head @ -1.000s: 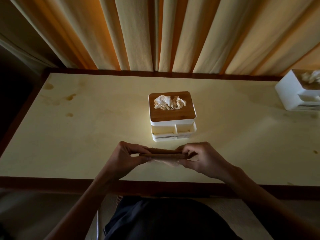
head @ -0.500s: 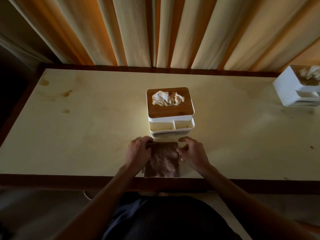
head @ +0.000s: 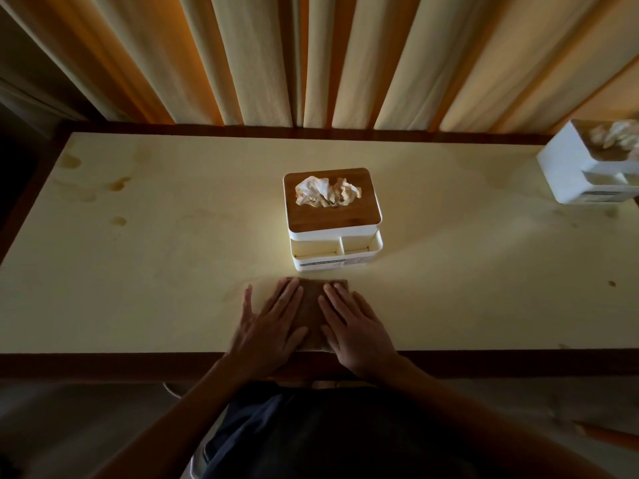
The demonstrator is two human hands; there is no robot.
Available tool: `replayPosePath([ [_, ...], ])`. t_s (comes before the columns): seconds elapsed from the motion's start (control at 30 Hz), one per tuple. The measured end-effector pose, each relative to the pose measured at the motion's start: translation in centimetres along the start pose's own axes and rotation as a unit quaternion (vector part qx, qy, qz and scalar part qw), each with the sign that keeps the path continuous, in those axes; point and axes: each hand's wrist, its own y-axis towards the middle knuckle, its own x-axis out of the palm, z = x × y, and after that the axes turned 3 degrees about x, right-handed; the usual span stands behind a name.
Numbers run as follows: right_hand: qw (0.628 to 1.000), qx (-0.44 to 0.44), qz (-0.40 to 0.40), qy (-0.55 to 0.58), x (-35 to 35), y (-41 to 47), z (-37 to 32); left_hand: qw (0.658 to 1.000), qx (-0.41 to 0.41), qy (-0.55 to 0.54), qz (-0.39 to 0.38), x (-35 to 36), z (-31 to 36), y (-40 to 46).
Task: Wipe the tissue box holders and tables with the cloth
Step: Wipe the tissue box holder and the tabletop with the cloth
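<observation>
A folded brown cloth (head: 313, 305) lies flat on the pale table (head: 138, 264) near its front edge. My left hand (head: 273, 323) presses on the cloth's left half with straight fingers. My right hand (head: 356, 326) presses on its right half the same way. Just beyond the cloth stands a white tissue box holder (head: 333, 219) with a wooden lid, a tissue poking out and two front compartments. A second white tissue box holder (head: 594, 164) stands at the table's far right, cut off by the frame edge.
Brown stains (head: 117, 184) mark the table's left side, and a small spot (head: 612, 283) lies at the right. Pleated curtains (head: 311, 63) hang behind the table's dark wooden rim. My dark clothing fills the bottom of the view.
The cloth, held folded in the air between both hands a second ago, now lies on the table. Both hands have flattened and slid toward me over it.
</observation>
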Motion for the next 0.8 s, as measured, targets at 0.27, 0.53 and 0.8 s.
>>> replayPosePath([
  [0.27,0.998,-0.026,-0.040,-0.028,-0.6,0.5,-0.8,0.999,-0.018,-0.031,0.020,0.0,-1.5,-0.6],
  [0.53,0.990,-0.089,-0.112,0.002,0.5,5.3,-3.4,0.974,-0.180,-0.103,0.090,-0.5,-7.4,-6.0],
  [0.8,0.989,-0.048,-0.136,0.016,2.6,11.8,-11.0,0.952,-0.261,-0.119,0.103,-2.6,-15.5,-8.6],
])
